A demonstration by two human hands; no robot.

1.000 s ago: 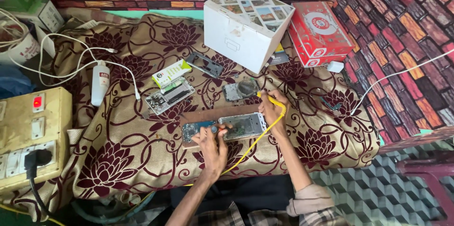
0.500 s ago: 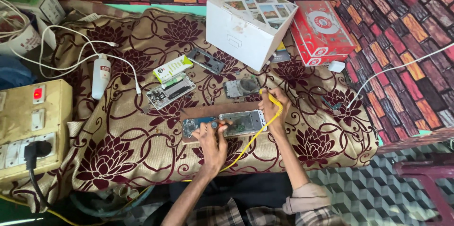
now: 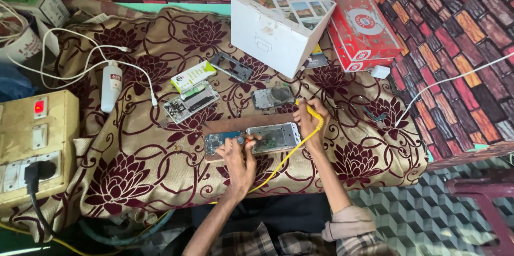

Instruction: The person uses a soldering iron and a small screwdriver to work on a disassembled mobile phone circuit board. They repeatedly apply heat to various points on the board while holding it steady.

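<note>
brick-patterned walls close in behind a tabletop (image 3: 134, 181) draped in a cream cloth with dark red flowers. near its front edge an opened phone (image 3: 254, 139) lies flat on a thin brown board (image 3: 225, 126), screen side down with its insides showing. the left hand (image 3: 239, 157) rests on the phone's near edge, its grip pinched shut on a small dark tool whose tip touches the phone's left half. the right hand (image 3: 309, 121) sits just beside the phone's right end, its grip closed around a yellow-handled tool (image 3: 314, 115) with a yellow cord trailing toward the person. farther back lie another opened phone (image 3: 191, 103), a white box (image 3: 278, 25), a red box (image 3: 363, 34) and a white bottle (image 3: 111, 85).
</note>
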